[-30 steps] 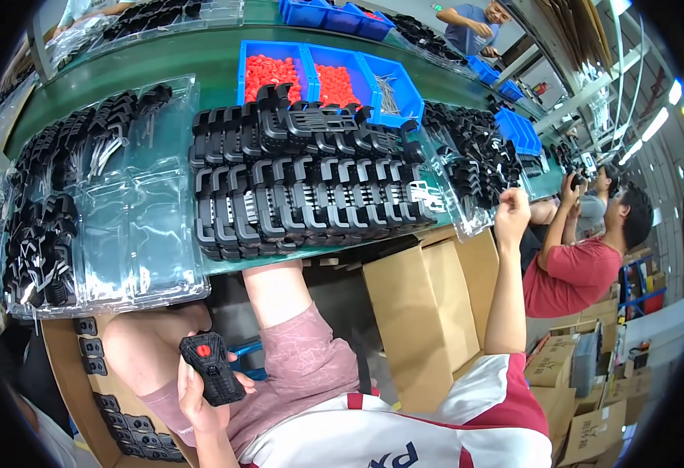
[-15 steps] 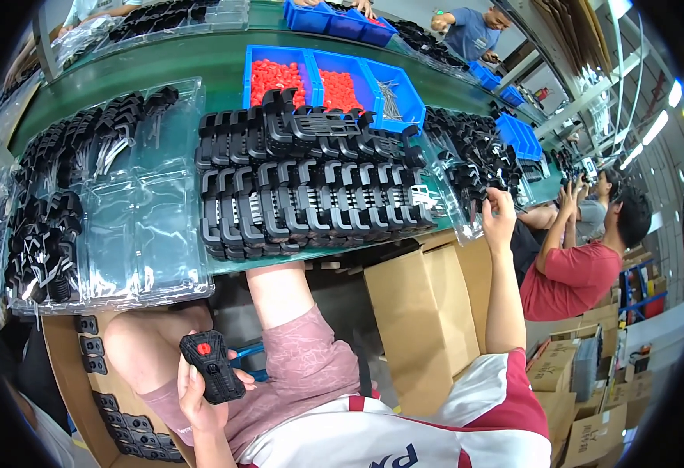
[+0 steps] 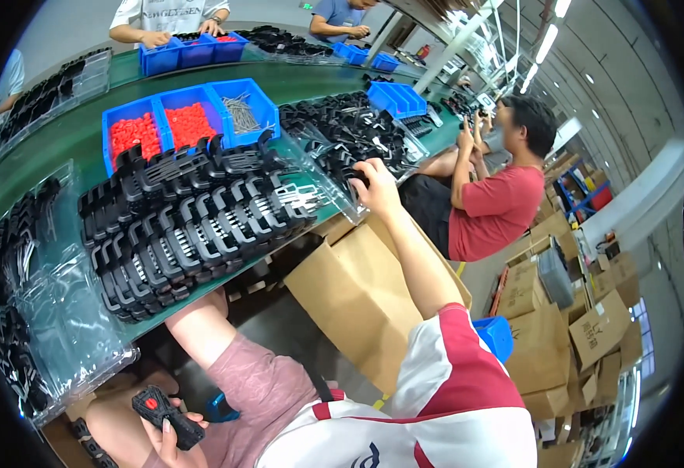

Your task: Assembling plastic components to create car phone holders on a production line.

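Left hand (image 3: 172, 437) grips a black plastic part (image 3: 167, 405), matt, with a glossy red button. Right hand (image 3: 372, 186) rests on a heap of black plastic parts (image 3: 342, 129), slight sheen. Rows of black moulded pieces (image 3: 186, 226), plastic with pale metal-looking inserts. Clear plastic tray (image 3: 65, 327), glossy, crinkled. Blue bins (image 3: 190, 97), smooth plastic; one holds thin metal pins (image 3: 240, 115), others red plastic bits (image 3: 133, 134). Bench top (image 3: 69, 144) green, smooth, matt. Cardboard box (image 3: 357, 296), brown, dull
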Action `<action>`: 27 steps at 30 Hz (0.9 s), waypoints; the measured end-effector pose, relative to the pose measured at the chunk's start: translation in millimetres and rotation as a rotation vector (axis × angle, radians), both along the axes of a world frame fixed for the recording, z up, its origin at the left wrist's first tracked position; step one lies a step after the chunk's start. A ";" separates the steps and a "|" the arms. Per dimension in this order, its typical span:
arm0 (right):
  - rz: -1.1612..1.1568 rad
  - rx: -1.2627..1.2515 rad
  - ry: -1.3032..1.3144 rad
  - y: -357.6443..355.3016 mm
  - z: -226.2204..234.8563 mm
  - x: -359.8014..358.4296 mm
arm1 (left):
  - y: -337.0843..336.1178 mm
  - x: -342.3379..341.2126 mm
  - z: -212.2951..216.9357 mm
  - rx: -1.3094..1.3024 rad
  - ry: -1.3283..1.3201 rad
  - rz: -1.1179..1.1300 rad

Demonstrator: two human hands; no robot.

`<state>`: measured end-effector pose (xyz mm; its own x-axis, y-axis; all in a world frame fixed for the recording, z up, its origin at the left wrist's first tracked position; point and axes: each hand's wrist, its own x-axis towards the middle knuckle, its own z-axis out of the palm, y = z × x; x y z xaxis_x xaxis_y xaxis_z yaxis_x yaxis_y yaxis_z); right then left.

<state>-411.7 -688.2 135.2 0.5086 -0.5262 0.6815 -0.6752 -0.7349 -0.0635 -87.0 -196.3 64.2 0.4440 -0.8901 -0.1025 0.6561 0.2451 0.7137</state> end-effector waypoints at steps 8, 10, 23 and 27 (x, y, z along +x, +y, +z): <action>-0.062 0.037 0.062 2.8 15.0 -22.8 | 5.2 -1.6 1.6 -0.078 0.058 0.082; -0.021 -0.001 0.086 0.7 17.3 -19.8 | 6.1 -7.8 6.5 -0.042 0.063 0.155; -0.166 0.128 -0.418 31.3 30.2 4.5 | 1.6 -8.5 26.8 0.068 0.148 0.263; -0.062 0.564 -0.890 64.3 54.5 16.3 | 9.9 -4.7 19.3 0.057 0.220 0.253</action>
